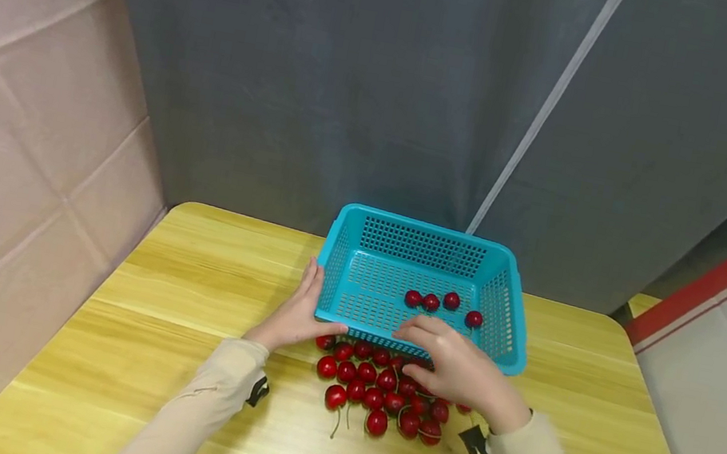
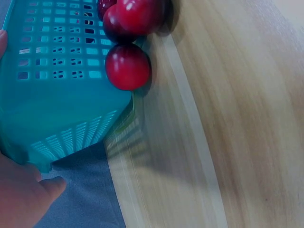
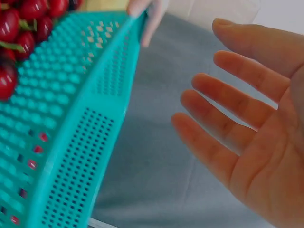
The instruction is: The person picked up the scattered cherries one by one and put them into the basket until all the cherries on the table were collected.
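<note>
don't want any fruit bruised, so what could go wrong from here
Loose cherries crowd the front wall of the basket, so shifting it could send some rolling. The left hand touches the left end only, so the basket might swivel if the empty right hand bumps it.

The head view's right hand (image 1: 459,364) hides some cherries (image 1: 377,422) and part of the basket (image 1: 436,228).

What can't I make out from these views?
- Head: some cherries lie behind the right hand, so no full count.
- Left wrist: the frame's left edge cuts off much of the left hand.
- Right wrist: the frame's left and bottom edges crop the basket.
</note>
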A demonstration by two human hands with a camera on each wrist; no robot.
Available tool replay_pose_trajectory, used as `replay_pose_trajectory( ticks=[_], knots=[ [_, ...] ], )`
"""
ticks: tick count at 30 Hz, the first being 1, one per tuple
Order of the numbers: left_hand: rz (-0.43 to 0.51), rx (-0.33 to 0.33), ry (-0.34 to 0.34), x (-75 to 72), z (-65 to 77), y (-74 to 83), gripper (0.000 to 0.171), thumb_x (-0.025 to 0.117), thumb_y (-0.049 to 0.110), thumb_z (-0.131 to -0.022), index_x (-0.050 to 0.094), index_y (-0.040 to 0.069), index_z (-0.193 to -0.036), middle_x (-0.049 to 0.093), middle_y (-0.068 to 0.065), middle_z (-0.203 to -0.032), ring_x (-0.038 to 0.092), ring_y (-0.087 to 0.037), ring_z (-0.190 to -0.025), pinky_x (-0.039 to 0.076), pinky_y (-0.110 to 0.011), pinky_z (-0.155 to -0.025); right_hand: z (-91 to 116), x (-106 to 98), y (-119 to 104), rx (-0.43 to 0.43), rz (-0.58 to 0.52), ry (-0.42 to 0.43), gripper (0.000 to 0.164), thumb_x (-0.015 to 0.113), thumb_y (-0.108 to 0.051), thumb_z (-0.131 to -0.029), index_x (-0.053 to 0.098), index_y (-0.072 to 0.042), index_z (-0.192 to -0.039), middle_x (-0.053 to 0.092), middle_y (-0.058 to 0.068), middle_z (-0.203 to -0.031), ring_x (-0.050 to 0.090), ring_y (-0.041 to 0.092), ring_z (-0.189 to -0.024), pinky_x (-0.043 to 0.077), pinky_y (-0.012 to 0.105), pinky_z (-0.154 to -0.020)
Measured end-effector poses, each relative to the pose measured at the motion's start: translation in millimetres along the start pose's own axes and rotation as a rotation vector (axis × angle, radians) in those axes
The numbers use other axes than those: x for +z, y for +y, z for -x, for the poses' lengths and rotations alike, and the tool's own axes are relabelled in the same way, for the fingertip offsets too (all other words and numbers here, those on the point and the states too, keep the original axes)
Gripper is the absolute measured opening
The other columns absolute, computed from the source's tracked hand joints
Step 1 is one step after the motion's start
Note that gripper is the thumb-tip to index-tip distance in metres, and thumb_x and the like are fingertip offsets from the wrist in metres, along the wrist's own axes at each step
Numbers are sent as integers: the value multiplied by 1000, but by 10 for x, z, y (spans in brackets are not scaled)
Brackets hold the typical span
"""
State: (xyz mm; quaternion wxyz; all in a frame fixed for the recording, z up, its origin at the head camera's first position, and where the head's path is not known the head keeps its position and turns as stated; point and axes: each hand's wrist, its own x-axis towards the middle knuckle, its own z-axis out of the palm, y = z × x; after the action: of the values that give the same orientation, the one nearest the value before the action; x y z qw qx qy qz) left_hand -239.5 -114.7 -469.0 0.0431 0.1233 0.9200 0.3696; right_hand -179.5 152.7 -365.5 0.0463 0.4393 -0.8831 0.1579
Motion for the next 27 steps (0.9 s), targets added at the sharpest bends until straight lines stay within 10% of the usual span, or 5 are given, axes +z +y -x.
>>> replay_pose_trajectory(
  ticks=[13,27],
  knots=[
    [3,10,-1,-15,-3,-1,118,66,59,-70,-8,5,-144,-25,0,-148,-7,-22,-138,21,-42,-108,240,725,-167,71,-128,-175,28,73,-13,-75,67,-10,-102,59,-2,-99,55,9,-89,50,22,-76],
    [21,13,10,-5,5,12,113,71,46,-74,-8,5,-144,-24,-1,-149,-5,-24,-139,22,-44,-108,313,1120,-178,73,-30,-184,17,73,-10,-73,66,-12,-88,51,-7,-84,49,5,-78,48,16,-69]
  ],
)
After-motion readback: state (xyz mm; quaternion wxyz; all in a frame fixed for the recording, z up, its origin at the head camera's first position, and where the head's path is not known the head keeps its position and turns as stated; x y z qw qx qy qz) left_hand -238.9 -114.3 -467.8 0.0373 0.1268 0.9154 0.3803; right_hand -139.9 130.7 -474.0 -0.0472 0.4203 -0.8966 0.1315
